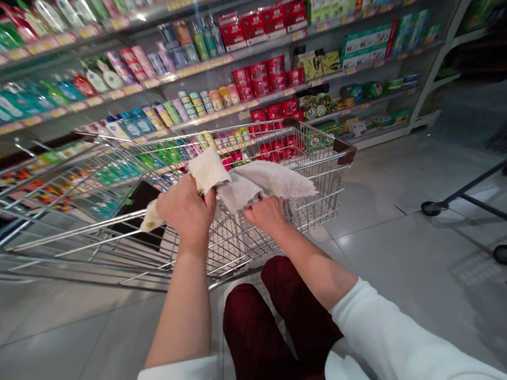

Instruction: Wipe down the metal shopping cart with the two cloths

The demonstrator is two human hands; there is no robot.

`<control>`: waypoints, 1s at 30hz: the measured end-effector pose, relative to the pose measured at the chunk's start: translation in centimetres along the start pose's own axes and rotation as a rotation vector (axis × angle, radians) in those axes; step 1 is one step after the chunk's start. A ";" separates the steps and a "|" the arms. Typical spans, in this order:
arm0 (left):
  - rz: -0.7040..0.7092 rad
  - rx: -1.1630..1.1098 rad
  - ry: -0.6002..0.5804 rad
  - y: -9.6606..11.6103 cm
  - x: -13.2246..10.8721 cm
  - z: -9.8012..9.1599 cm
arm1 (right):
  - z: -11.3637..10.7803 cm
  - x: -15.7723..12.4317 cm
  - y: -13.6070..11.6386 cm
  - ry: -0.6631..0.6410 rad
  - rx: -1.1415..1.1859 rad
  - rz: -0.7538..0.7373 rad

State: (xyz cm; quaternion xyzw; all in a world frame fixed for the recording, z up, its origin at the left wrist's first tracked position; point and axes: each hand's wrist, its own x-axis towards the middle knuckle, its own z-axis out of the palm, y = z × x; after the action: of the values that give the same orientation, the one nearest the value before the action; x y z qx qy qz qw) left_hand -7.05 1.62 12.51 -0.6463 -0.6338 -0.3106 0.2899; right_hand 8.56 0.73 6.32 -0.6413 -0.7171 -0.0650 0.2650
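Observation:
My left hand [186, 207] is closed around a cream cloth [208, 171]. One end of it sticks up past my thumb, and another, with a brownish stain, hangs below my fingers. To its right, my right hand [267, 212] grips a thin white cloth [276, 179], which spreads out loosely above the knuckles. Both hands are over the near side of a wire shopping cart [323, 206]. The two cloths lie close together between my hands; whether they touch cannot be made out. My fingertips are partly hidden by the fabric.
Behind the cart run store shelves [174, 78] with bottles, red boxes [262, 26] and red tubs [259, 77]. More cart wirework extends left, with a dark flat panel [137, 211] showing through it. A wheeled metal frame [472, 199] stands at right on the tiled floor [374, 237].

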 end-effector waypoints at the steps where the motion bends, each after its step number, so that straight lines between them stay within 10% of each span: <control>1: -0.003 -0.004 -0.002 0.0 0.0 0.0 | 0.1 0.4 1.0 0.088 0.001 0.002; 7: -0.009 -0.007 -0.023 0.3 0.0 -0.3 | 0.3 2.3 11.5 0.525 -0.017 0.074; 15: -0.030 -0.011 -0.016 0.7 0.1 -0.4 | -2.4 2.4 21.3 0.682 0.011 0.159; 21: -0.040 -0.031 -0.023 0.7 -0.1 -0.2 | -1.3 3.0 16.3 0.760 0.069 0.229; 30: -0.050 -0.027 -0.013 0.8 0.0 -0.1 | -0.5 3.1 -1.0 0.563 0.126 -0.142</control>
State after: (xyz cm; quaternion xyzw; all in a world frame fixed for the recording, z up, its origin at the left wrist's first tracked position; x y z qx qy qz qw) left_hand -6.29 1.54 12.61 -0.6362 -0.6475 -0.3218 0.2692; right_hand 7.64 3.09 8.41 -0.5284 -0.6611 -0.2141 0.4878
